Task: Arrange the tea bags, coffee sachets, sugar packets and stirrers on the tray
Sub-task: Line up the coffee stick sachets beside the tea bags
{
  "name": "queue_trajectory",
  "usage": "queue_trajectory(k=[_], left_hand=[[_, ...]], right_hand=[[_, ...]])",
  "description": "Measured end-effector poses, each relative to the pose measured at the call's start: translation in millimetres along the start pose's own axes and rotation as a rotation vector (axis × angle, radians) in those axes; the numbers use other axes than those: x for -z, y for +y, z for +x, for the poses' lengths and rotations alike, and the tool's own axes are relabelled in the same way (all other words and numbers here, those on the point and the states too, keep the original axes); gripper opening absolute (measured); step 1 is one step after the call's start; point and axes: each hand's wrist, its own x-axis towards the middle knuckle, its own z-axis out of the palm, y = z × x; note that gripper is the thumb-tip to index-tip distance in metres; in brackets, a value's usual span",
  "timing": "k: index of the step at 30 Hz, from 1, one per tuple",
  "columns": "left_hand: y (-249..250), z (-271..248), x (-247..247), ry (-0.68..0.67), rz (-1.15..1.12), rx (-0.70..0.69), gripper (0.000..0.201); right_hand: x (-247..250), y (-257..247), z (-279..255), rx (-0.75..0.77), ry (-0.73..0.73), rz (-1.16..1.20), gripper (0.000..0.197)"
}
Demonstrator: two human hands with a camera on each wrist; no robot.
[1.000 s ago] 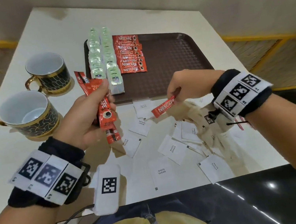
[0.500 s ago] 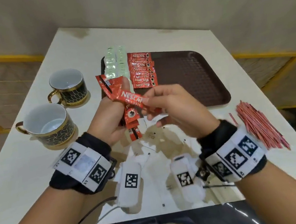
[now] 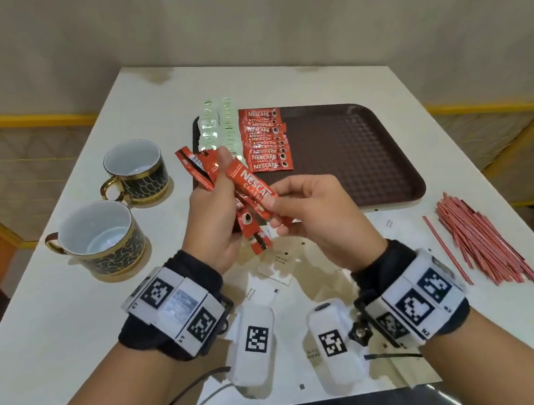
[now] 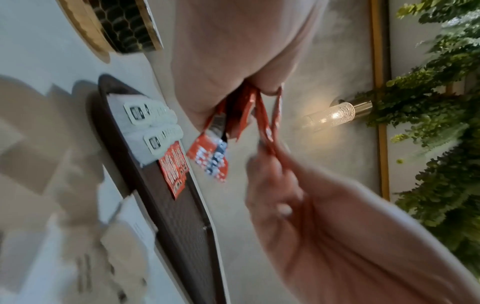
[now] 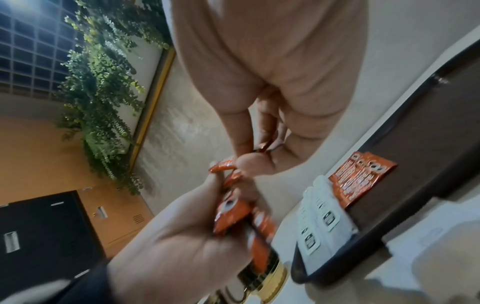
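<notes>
Head view showed the left hand [image 3: 213,224] gripping a bunch of sachets [image 3: 205,170] above the table [image 3: 51,321], while the right hand [image 3: 315,209] pinched one sachet [image 3: 251,187] against it, just in front of the tray [image 3: 355,154] holding sachet and tea-bag rows.

White table [image 3: 70,335] with tray [image 3: 355,154], two cups [image 3: 101,237], stirrers [image 3: 479,240], sugar packets [image 3: 258,293].

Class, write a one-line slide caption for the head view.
Both hands hold red coffee sachets above a table, near a tray and two cups.
</notes>
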Motion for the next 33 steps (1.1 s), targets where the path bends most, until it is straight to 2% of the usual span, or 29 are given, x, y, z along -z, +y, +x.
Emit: queue_trajectory(k=[5,8,12,15,19,22,25,28,33], left_hand=[[8,2,15,-0.151,0.06,-0.013,0.007],[9,3,17,-0.126,0.057,-0.006,0.007],[6,6,16,-0.042,0.03,-0.027,0.009],[4,7,12,-0.03,0.009,0.011,0.013],[5,9,4,-0.024,-0.012,0.023,0.005],[7,11,2,-0.041,-0.013,0.037,0.017],[9,16,11,-0.002,-0.02,0.04,0.024],[8,20,22,0.078,-0.062,0.031,0.02],[6,21,32,0.13,-0.066,0.037,0.016]], right_hand=[[29,-13,13,-0.011,0.02,-0.03,0.006],[37,-17,19,0.009,0.049,-0.057,0.016],[36,-18,18,0.058,0.033,-0.173,0.015],[33,-18,20,0.105,-0.022,-0.233,0.017],[34,-17,28,0.059,-0.132,-0.178,0.019],[37,-16,34,0.024,-0.189,-0.165,0.02],[52,-20,52,0.05,-0.115,-0.367,0.01],[73,-21,90,0.051,0.001,-0.654,0.004],[77,-13,150,-0.023,-0.026,-1.032,0.006]])
